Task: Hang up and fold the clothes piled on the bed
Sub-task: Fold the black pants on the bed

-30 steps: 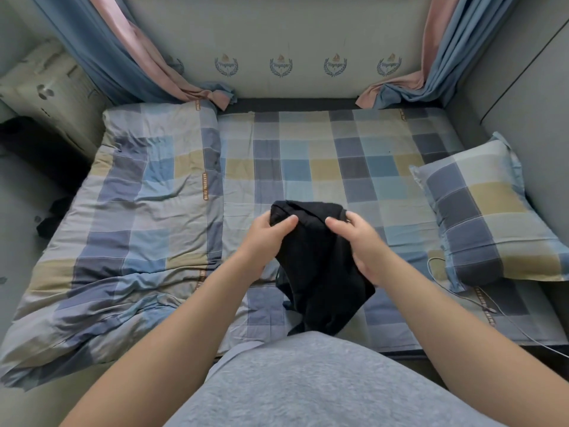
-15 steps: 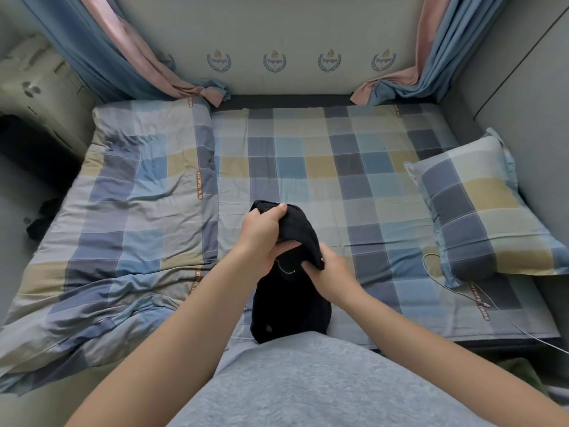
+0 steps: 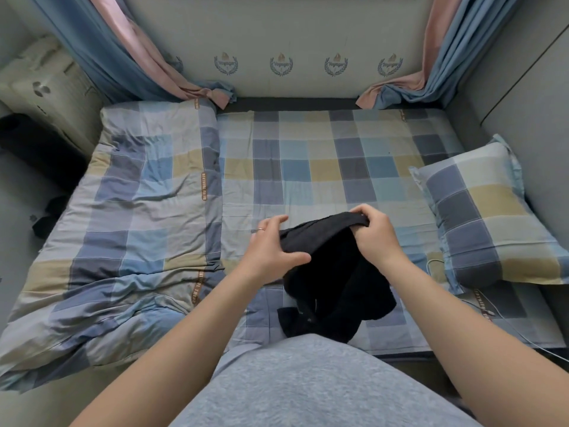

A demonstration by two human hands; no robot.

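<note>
A black garment (image 3: pixel 332 272) hangs bunched above the near edge of the bed (image 3: pixel 308 174), its lower part trailing down towards my grey shirt. My right hand (image 3: pixel 374 235) pinches its top edge, fingers curled over the fabric. My left hand (image 3: pixel 274 251) holds the left side of the same edge, thumb on the front of the cloth and fingers behind it. What kind of garment it is cannot be made out.
A checked duvet (image 3: pixel 129 226) lies rumpled on the bed's left half. A matching pillow (image 3: pixel 489 217) rests against the right wall, with a white cable (image 3: pixel 480 306) beside it. Curtains (image 3: pixel 138 57) hang at both back corners. A dark item (image 3: pixel 46 217) lies on the floor at left.
My right hand has moved up and to the right along the garment's top edge. The cloth has spread wider between both hands, and my left hand has shifted lower on it.
</note>
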